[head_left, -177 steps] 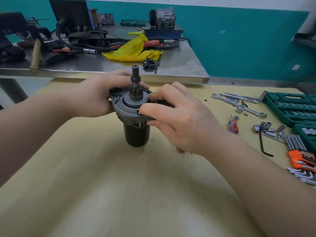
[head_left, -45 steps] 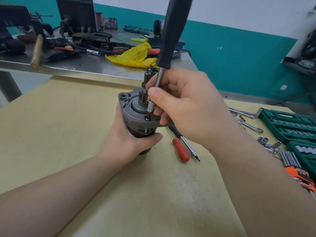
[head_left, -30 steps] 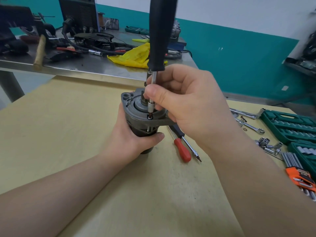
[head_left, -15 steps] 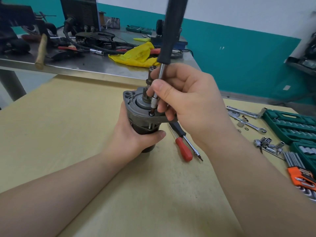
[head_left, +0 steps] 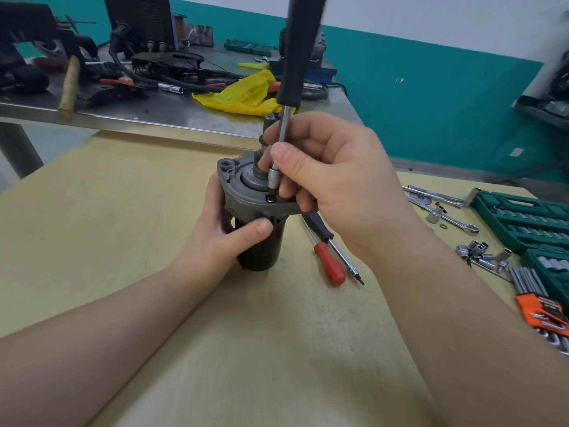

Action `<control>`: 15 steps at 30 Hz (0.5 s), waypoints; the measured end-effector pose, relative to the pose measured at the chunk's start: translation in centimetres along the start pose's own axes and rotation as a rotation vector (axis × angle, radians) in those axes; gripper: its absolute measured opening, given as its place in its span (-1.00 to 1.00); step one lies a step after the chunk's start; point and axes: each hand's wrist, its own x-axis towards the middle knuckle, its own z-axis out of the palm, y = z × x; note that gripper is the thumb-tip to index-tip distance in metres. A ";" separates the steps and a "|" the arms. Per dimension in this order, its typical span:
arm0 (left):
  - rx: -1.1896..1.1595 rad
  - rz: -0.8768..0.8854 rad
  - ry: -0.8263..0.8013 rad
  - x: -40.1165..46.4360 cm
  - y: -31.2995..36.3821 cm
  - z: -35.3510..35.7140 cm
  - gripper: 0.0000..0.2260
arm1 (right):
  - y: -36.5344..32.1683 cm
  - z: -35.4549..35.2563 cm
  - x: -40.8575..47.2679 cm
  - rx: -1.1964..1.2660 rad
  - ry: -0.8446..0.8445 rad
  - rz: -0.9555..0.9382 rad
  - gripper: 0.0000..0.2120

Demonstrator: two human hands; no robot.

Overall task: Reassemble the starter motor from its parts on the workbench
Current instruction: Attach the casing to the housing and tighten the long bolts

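Standing upright on the workbench (head_left: 123, 211), starter motor (head_left: 257, 217) gripped round its dark body by left hand (head_left: 221, 238), right hand (head_left: 335, 177) pinching screwdriver (head_left: 284, 124) shaft, bit on end-plate screw (head_left: 271, 199)

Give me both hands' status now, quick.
Left hand: gripping the starter motor body.
Right hand: pinching the black-handled screwdriver shaft.

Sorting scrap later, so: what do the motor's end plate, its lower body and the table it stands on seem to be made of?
End plate: probably cast aluminium, dull grey and matt, with moulded bosses. Lower body: likely steel, smooth and dark, perhaps painted. Table: looks like wood board, pale yellow, matt, faintly grained.
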 end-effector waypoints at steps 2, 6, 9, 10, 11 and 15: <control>-0.014 0.004 0.004 0.0 -0.2 -0.1 -0.17 | 0.0 0.0 0.0 -0.022 0.033 -0.008 -0.93; -0.022 0.013 0.000 0.1 -0.5 -0.1 -0.19 | 0.1 0.0 -0.1 -0.020 0.045 -0.020 -0.95; -0.029 0.006 -0.007 0.0 -0.6 -0.3 -0.17 | -0.1 -0.1 -0.2 0.008 0.034 -0.003 -0.88; -0.029 0.008 -0.007 0.0 -0.5 -0.3 -0.18 | -0.2 -0.2 -0.3 0.029 0.028 0.009 -0.85; -0.028 0.013 -0.006 0.0 -0.5 -0.3 -0.18 | -0.2 -0.3 -0.3 0.048 0.019 0.021 -0.82; -0.024 0.018 -0.013 0.1 -0.4 -0.1 -0.17 | -0.3 -0.4 -0.4 0.059 0.001 0.026 -0.82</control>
